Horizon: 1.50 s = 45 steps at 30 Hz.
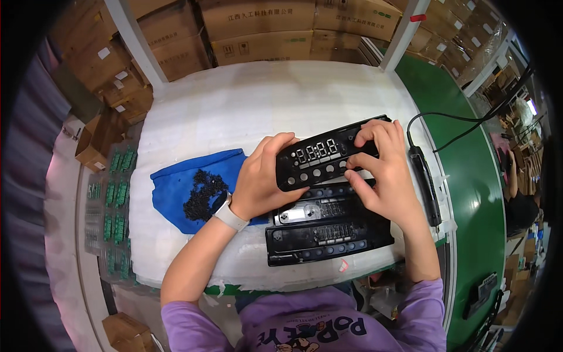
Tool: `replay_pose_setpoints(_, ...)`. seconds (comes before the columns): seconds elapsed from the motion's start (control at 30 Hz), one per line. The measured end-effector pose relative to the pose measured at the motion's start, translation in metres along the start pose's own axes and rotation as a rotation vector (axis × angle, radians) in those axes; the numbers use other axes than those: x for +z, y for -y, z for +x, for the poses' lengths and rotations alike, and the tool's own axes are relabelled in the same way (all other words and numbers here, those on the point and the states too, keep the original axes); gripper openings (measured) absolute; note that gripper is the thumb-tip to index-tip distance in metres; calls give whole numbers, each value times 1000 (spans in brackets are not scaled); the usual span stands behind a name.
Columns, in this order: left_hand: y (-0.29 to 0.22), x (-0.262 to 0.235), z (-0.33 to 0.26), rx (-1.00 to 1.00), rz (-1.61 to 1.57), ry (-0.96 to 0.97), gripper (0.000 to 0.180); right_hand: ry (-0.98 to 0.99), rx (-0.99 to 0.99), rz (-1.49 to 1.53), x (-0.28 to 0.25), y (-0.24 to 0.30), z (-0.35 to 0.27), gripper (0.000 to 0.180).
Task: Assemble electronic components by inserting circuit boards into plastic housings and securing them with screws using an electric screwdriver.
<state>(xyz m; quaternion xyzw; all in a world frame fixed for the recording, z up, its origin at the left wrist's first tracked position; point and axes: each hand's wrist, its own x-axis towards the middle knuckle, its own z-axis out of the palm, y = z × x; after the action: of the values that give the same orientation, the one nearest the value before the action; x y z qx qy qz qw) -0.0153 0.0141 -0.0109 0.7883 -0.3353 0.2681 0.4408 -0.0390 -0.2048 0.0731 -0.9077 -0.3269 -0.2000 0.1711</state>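
Observation:
A black display panel [316, 151] with white digit segments and a row of round buttons is held tilted above the white padded table. My left hand [261, 179] is closed around its left end, fingers over the top edge and thumb below. At its right end is my right hand [384, 173], fingers curled against the panel, with thumb and forefinger close to the last buttons. Anything small between those fingertips is hidden. Under my hands lie more black panels [328, 243], side by side. To the left, a heap of tiny black parts [204, 192] rests on a blue cloth [167, 190].
A black pen-shaped power screwdriver [425, 185] with a cable lies along the table's right edge. Green circuit boards [117, 193] in clear trays stand on the left. Beyond the table are stacked cartons [258, 44]. A green bench [478, 205] runs along the right.

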Motion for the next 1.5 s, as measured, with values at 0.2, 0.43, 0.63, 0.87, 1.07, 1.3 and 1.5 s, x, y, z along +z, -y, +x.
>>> replay_pose_setpoints(0.2, -3, 2, -1, -46, -42, 20, 82, -35, -14, -24, 2, 2, 4, 11)
replay_pose_setpoints(0.43, -8, 3, -1, 7, -7, 44, 80, 74, -56, -130, 8, 17, 9, 12)
replay_pose_setpoints(0.63, -11, 1, 1, 26, 26, 78, 78, 35, -30, -146, 18, 21, 8, 19)
replay_pose_setpoints(0.87, -13, -4, 1, 8, 54, 125, 79, -17, -73, 4, 14, 17, 11, 23)
replay_pose_setpoints(1.07, -24, -8, 10, -62, 83, 262, 74, -133, -33, -30, 11, -5, 4, 23)
replay_pose_setpoints(1.3, -3, 0, 33, -241, 82, 441, 78, -91, 143, 24, 17, -42, -9, 35)
replay_pose_setpoints(1.5, 17, 3, 21, -169, 82, 552, 74, 268, 181, -34, 48, -75, -24, 48)
